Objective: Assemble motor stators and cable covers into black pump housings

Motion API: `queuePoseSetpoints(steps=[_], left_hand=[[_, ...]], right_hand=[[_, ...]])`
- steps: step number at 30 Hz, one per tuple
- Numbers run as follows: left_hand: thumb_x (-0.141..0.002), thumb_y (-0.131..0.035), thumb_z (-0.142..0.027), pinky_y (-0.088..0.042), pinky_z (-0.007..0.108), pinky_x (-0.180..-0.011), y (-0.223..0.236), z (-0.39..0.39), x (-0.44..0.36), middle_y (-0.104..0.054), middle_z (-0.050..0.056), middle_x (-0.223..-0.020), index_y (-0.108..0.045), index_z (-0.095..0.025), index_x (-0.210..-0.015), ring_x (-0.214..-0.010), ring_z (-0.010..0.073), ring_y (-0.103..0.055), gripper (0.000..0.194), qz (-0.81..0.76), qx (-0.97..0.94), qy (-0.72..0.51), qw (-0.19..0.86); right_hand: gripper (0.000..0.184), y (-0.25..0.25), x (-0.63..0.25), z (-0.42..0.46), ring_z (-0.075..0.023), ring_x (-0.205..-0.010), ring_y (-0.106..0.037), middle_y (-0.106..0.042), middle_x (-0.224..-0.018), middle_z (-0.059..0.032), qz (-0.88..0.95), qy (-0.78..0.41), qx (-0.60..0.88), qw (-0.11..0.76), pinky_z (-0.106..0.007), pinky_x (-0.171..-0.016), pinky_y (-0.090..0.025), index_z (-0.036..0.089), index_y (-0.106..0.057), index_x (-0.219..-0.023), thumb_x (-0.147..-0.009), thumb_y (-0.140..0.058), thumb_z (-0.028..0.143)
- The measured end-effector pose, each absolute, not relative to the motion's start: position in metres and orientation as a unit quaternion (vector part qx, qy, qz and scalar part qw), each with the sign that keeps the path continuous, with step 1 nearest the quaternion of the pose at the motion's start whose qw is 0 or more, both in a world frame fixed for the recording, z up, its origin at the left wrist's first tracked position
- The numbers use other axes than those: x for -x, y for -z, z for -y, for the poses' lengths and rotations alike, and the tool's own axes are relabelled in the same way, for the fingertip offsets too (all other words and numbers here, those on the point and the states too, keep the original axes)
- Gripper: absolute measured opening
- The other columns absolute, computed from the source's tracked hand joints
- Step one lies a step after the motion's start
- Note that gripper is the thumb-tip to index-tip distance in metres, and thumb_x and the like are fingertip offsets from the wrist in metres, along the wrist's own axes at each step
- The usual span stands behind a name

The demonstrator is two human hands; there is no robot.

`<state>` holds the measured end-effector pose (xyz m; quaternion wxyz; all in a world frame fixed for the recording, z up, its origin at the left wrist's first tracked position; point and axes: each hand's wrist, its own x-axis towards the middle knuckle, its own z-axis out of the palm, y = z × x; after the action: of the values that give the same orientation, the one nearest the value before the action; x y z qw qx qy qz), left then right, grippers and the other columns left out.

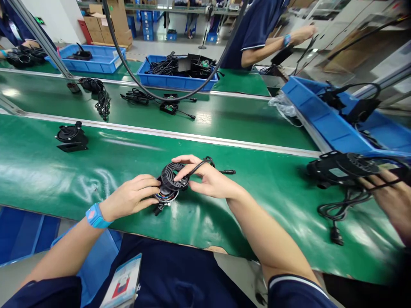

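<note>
Navy shirt (180, 273) closest to us, a badge (123, 284) tilted across it, and up we go to the green mat (205, 222), where both bare hands are busy. Left hand (133, 194), blue wristband (97, 216) behind it, has its fingers bent round the left side of a round black housing (169, 199) — coloured wires (164, 196) showing at the rim. Right hand (205, 177) is on the other side, gripping a ridged black cover (173, 176) tilted over that housing, one finger stretched across its top. A black cable (198, 166) arcs by those fingers, and a plug (227, 172) lies on the mat just beyond. Over on the right, a co-worker's hand (390, 196) is at a long black unit (340, 167) — too blurred to tell whether it grips. Off to the left, a smaller black unit (71, 136) stands just this side of the metal rail (160, 133). Past the rail: coiled cables (102, 102) and an opened black case (168, 107). Farther still, blue trays (176, 82) carry black parts, a second co-worker (253, 34) has a forearm raised, and cardboard boxes (96, 30) are stacked behind.
</note>
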<state>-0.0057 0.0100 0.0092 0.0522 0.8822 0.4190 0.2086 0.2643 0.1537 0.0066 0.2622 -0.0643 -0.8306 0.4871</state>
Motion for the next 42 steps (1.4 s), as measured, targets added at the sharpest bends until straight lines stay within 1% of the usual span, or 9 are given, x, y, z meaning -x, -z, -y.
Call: queuePoseSetpoints(steps=[7, 11, 13, 15, 19, 23, 27, 32, 42], left_hand=[[-0.099, -0.059, -0.018, -0.055, 0.039, -0.112, -0.014, -0.024, 0.019, -0.062, 0.010, -0.142, -0.069, -0.027, -0.125, -0.136, 0.0226, -0.057, 0.029, -0.408, -0.885, -0.184, 0.132], [-0.097, -0.064, -0.023, -0.052, 0.041, -0.114, -0.016, -0.029, 0.030, -0.073, 0.005, -0.123, -0.069, -0.024, -0.118, -0.140, 0.0230, -0.053, 0.021, -0.404, -0.876, -0.198, 0.175], [-0.097, -0.065, -0.030, -0.055, 0.042, -0.109, -0.023, -0.031, 0.032, -0.076, 0.005, -0.112, -0.070, -0.025, -0.108, -0.132, 0.0240, -0.061, 0.013, -0.427, -0.842, -0.289, 0.160], [-0.098, -0.060, -0.050, -0.051, 0.051, -0.112, -0.034, -0.034, 0.026, -0.072, 0.009, -0.122, -0.068, -0.025, -0.115, -0.134, 0.0289, -0.058, 0.032, -0.473, -0.791, -0.378, 0.091], [-0.084, -0.054, -0.083, -0.016, 0.070, -0.124, -0.049, -0.042, -0.010, -0.034, 0.019, -0.164, -0.026, -0.020, -0.161, -0.156, 0.0441, -0.016, 0.104, -0.488, -0.834, -0.253, -0.040], [-0.099, -0.057, -0.047, -0.033, 0.057, -0.122, -0.040, -0.045, -0.033, -0.034, 0.023, -0.162, -0.002, -0.013, -0.164, -0.154, 0.0374, -0.028, 0.092, -0.441, -0.886, -0.145, -0.005], [-0.100, -0.056, -0.046, -0.051, 0.052, -0.106, -0.031, -0.042, -0.029, -0.052, 0.025, -0.143, -0.014, -0.010, -0.162, -0.131, 0.0359, -0.052, 0.084, -0.475, -0.868, -0.144, -0.004], [-0.097, -0.057, -0.054, -0.055, 0.051, -0.087, -0.040, -0.033, -0.029, -0.058, 0.023, -0.121, -0.033, -0.003, -0.151, -0.106, 0.0352, -0.055, 0.078, -0.507, -0.854, -0.098, -0.060], [-0.096, -0.057, -0.055, -0.051, 0.047, -0.079, -0.060, -0.028, -0.042, -0.056, 0.019, -0.112, -0.056, -0.003, -0.122, -0.095, 0.0310, -0.050, 0.058, -0.457, -0.888, -0.004, -0.051]], right_hand=[[0.035, -0.001, -0.243, -0.165, -0.0218, -0.132, -0.055, -0.054, -0.136, -0.0073, 0.803, -0.545, 0.005, 0.240, -0.047, -0.116, -0.045, 0.021, -0.076, -0.096, -0.078, -0.053, 0.002], [0.036, -0.007, -0.238, -0.168, -0.0205, -0.130, -0.058, -0.056, -0.137, -0.0079, 0.805, -0.553, -0.038, 0.212, -0.043, -0.116, -0.045, 0.019, -0.076, -0.094, -0.080, -0.049, 0.000], [0.039, -0.013, -0.235, -0.168, -0.0205, -0.129, -0.058, -0.057, -0.137, -0.0078, 0.817, -0.538, -0.031, 0.203, -0.041, -0.115, -0.046, 0.019, -0.077, -0.097, -0.078, -0.049, -0.001], [0.043, -0.018, -0.232, -0.167, -0.0203, -0.130, -0.058, -0.057, -0.138, -0.0077, 0.834, -0.518, -0.023, 0.189, -0.040, -0.115, -0.045, 0.020, -0.078, -0.100, -0.077, -0.048, -0.001], [0.044, -0.020, -0.226, -0.166, -0.0200, -0.126, -0.060, -0.062, -0.133, -0.0069, 0.849, -0.493, -0.050, 0.185, -0.037, -0.115, -0.045, 0.019, -0.079, -0.102, -0.076, -0.048, 0.000], [0.043, -0.004, -0.229, -0.164, -0.0222, -0.121, -0.060, -0.064, -0.130, -0.0079, 0.842, -0.491, -0.031, 0.222, -0.040, -0.114, -0.045, 0.017, -0.069, -0.122, -0.080, -0.062, 0.014], [0.093, 0.017, -0.236, -0.150, -0.0264, -0.149, -0.034, -0.037, -0.156, -0.0180, 0.838, -0.491, 0.013, 0.237, -0.043, -0.126, -0.028, 0.013, -0.037, -0.150, -0.074, -0.085, 0.037], [0.119, 0.033, -0.233, -0.121, -0.0273, -0.141, -0.046, -0.040, -0.154, -0.0173, 0.795, -0.520, 0.119, 0.288, -0.045, -0.120, -0.039, 0.021, -0.014, -0.160, -0.069, -0.088, 0.032], [0.128, 0.040, -0.233, -0.103, -0.0299, -0.147, -0.041, -0.036, -0.161, -0.0195, 0.812, -0.464, 0.147, 0.320, -0.042, -0.121, -0.039, 0.017, -0.006, -0.164, -0.067, -0.088, 0.033]])
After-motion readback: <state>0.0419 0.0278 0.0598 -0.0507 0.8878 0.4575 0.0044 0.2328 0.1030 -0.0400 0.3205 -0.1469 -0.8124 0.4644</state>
